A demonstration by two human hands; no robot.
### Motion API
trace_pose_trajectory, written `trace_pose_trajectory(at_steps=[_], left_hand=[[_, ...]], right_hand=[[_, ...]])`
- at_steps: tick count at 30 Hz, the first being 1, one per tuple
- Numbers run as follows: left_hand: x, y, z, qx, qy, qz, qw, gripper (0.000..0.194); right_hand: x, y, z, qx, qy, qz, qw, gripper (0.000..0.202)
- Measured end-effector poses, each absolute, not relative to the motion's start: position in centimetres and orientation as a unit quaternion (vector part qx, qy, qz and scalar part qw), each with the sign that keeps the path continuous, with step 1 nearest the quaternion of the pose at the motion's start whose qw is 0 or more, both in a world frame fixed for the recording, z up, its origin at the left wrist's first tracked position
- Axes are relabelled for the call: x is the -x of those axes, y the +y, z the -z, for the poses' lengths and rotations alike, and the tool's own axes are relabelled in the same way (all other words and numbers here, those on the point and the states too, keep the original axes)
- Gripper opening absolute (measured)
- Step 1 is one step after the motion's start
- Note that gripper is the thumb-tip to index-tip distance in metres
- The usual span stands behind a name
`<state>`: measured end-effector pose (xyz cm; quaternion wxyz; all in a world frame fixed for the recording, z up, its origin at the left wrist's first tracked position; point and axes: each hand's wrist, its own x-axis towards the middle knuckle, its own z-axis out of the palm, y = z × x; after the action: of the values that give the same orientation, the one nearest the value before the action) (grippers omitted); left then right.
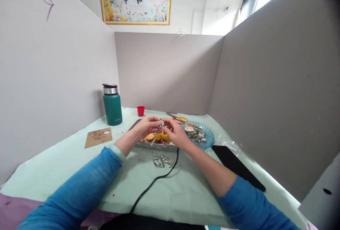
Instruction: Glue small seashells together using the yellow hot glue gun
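Note:
My left hand (147, 126) and my right hand (175, 132) meet over a metal tray (162, 147), fingertips closed together. Pinched between them is a small silvery piece (162, 124), too small to name exactly. Under my hands, a yellow glue gun (160, 137) with a pale stick at its end lies over the tray, among orange and white bits. A black cord (156, 178) runs toward me from the tray's front edge. In front of the tray, several small metal clips or pins (162, 161) lie in a loose pile. My hands partly hide the tray.
Right of the tray stands a blue plate (209, 139) of small ornaments. Scissors (180, 118) and a red cup (140, 111) sit behind. A green bottle (112, 108) and a cardboard piece (98, 137) are left. A black strip (236, 166) lies right; grey partitions (170, 70) surround the table.

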<state>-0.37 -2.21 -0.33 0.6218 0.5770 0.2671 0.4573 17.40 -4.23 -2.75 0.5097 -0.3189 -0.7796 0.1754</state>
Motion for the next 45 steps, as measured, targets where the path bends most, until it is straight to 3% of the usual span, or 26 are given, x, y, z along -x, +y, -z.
trace_pose_trajectory(at_steps=[9, 13, 20, 23, 35, 40, 45], left_hand=[[0.2, -2.5, 0.2, -0.586, 0.285, -0.453, 0.609, 0.027], [0.2, -2.3, 0.5, -0.594, 0.317, -0.474, 0.567, 0.030], [0.2, -1.8, 0.8, -0.592, 0.343, -0.489, 0.541, 0.030], [0.2, -1.8, 0.8, -0.590, 0.351, -0.488, 0.540, 0.030], [0.4, -1.7, 0.8, -0.592, 0.362, -0.481, 0.536, 0.032], [0.4, -1.7, 0.8, -0.595, 0.370, -0.477, 0.531, 0.032], [0.2, -1.8, 0.7, -0.593, 0.371, -0.480, 0.530, 0.032]], right_hand=[[-18.0, -3.7, 2.4, 0.332, -0.787, -0.130, 0.504, 0.026], [-20.4, -2.0, 2.0, 0.422, -0.756, -0.043, 0.498, 0.027], [-25.6, 0.8, 2.8, 0.648, -0.717, 0.056, 0.250, 0.027], [-26.4, 1.3, 3.3, 0.675, -0.709, 0.066, 0.191, 0.025], [-27.0, 1.2, 3.1, 0.677, -0.707, 0.021, 0.204, 0.028], [-26.8, 1.5, 4.0, 0.610, -0.770, 0.033, 0.181, 0.043], [-26.5, 1.5, 4.3, 0.608, -0.771, 0.089, 0.168, 0.028]])
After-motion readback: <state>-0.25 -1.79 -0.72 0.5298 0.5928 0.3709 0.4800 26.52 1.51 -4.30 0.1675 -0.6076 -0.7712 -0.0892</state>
